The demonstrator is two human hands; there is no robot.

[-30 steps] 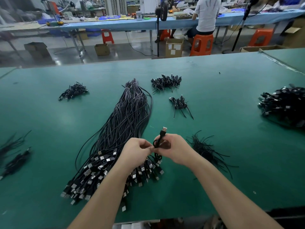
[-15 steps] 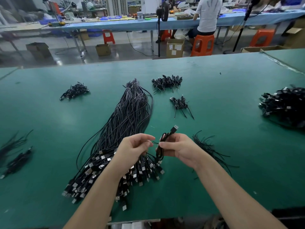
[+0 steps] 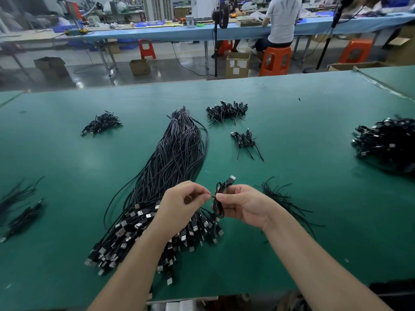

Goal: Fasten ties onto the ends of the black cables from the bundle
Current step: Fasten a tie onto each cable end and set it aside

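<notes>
A long bundle of black cables [image 3: 177, 153] lies on the green table [image 3: 67, 153], its USB plugs fanned out toward me. My right hand [image 3: 243, 205] grips the looped end of one black cable [image 3: 219, 203] above the plugs, and its USB plug [image 3: 231, 179] sticks up to the right. My left hand [image 3: 182, 204] pinches the thin black tie [image 3: 212, 196] that runs to the loop. A pile of loose black ties [image 3: 280, 198] lies just right of my right hand.
Small heaps of coiled, tied cables lie at the back left [image 3: 101, 123], back middle [image 3: 226, 111], middle right [image 3: 246, 140] and far right [image 3: 388, 144]. More black cables lie at the left edge [image 3: 20, 212]. A person [image 3: 280, 21] sits at a far bench.
My hands have drawn slightly apart, the left pulling the tie leftward. The cable's plug has tilted from upright toward the right.
</notes>
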